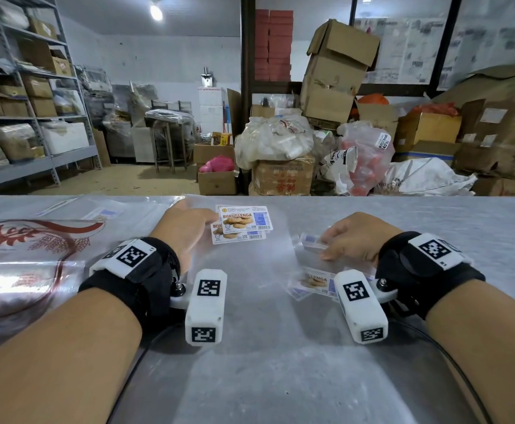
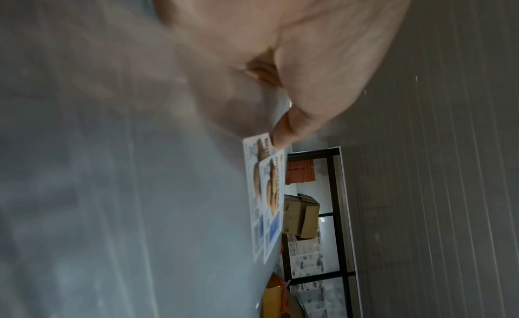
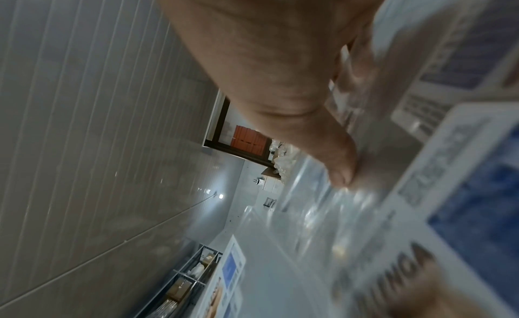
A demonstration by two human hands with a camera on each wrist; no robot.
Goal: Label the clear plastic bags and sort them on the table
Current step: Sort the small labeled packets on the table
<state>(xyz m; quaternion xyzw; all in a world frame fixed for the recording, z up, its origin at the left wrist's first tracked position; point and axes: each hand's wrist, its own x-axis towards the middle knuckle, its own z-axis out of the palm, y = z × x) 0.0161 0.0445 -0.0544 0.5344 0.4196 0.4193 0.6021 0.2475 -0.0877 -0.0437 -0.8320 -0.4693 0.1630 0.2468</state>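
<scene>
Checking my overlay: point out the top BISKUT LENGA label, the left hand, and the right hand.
top BISKUT LENGA label (image 1: 244, 219): head view, biscuit picture.
left hand (image 1: 186, 228): head view, back of hand.
right hand (image 1: 357, 237): head view, knuckles.

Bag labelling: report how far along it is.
Done: two labelled bags lie overlapped at the table's far edge, the left hand touching them. In hand: the right hand holds a label over another bag. Left: a labelled bag near the right wrist seems unsorted; unlabelled ones cannot be counted.
</scene>
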